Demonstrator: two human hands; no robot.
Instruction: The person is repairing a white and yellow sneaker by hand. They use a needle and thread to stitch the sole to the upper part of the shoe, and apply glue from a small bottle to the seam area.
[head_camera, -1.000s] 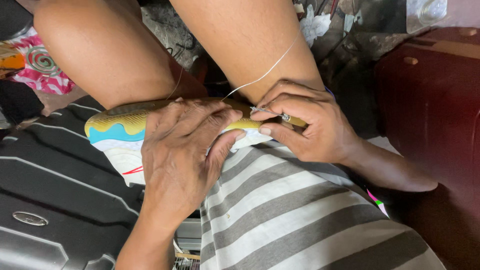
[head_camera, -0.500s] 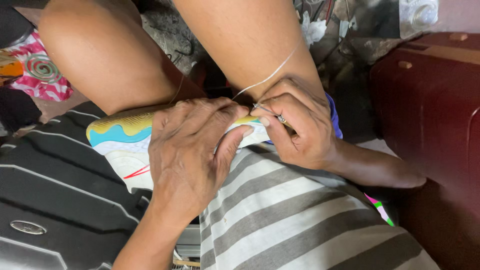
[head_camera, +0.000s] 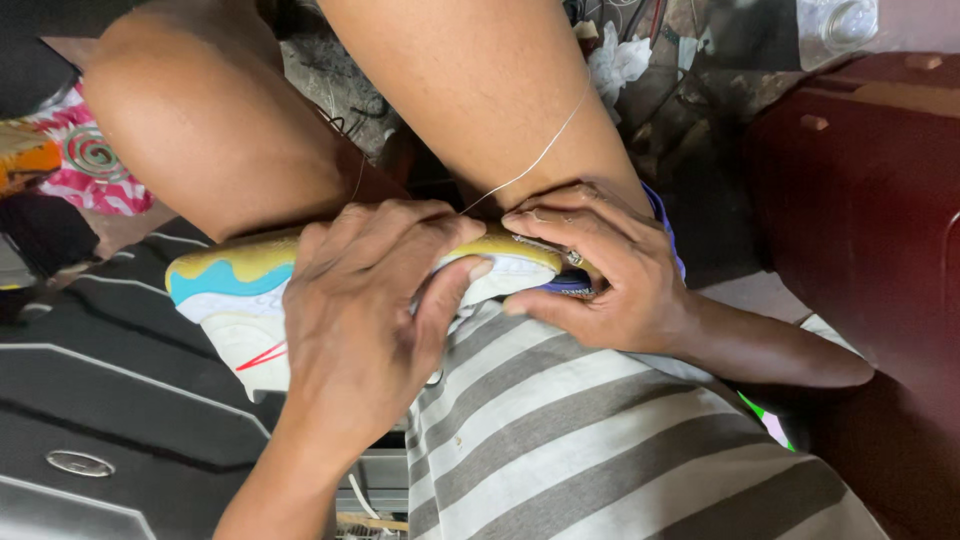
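head view: left hand clamps a white sneaker with a yellow-and-blue sole across the lap. right hand pinches a small metal tool at the sole edge, and a taut thread rises from there. stitching looks partway done; the toe end seems unsewn.

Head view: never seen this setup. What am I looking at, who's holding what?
There is no machine: a person wears a camera on the head, looking down at their own lap and bare hands. The left hand presses down on a shoe with a yellow, blue and white sole, wedged between the knees. The right hand pinches a small metal tool at the sole's edge; I can't make out what it is. A thin thread runs up from there across the leg. Below are grey striped shorts, with a dark case on the left.
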